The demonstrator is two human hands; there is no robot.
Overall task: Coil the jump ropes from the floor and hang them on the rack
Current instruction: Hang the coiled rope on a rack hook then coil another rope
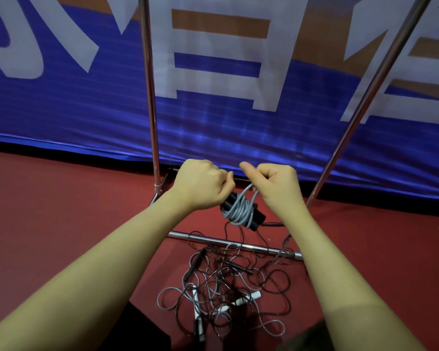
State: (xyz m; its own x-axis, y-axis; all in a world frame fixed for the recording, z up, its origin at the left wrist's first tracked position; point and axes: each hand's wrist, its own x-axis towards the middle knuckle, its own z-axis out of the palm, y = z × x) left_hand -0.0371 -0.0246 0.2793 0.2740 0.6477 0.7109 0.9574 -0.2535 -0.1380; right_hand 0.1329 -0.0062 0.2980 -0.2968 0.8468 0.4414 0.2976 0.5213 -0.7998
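Rope (pixel 239 209), gray, is wound in tight loops round two black handles (pixel 256 219) held side by side. The bundle hangs in the air between the two hands, above the floor (pixel 61 211). The left hand (pixel 200 184) has its grip closed on the top end of the handles, with the fingers curled round them. The right hand (pixel 273 184) is just beside it, to the right. Its grip is closed on a loop of the gray rope that runs up from the bundle into the curled fingers. Its thumb sticks out toward the left hand. The two hands are close but do not touch.

Below the hands, nearer the person, a pile of ropes (pixel 226 287) lies in a tangle on the red floor. Some are dark and thin, some are gray. A few white handles (pixel 246 299) and black ones poke out of the pile. The far edge of the pile lies over a shiny bar (pixel 213 240) of the rack, which lies low by the floor.

Two shiny rack poles (pixel 150 97) go up past the hands, one behind the left hand and one leaning off to the right. Behind them hangs a blue banner (pixel 86 105) with big white and orange shapes.
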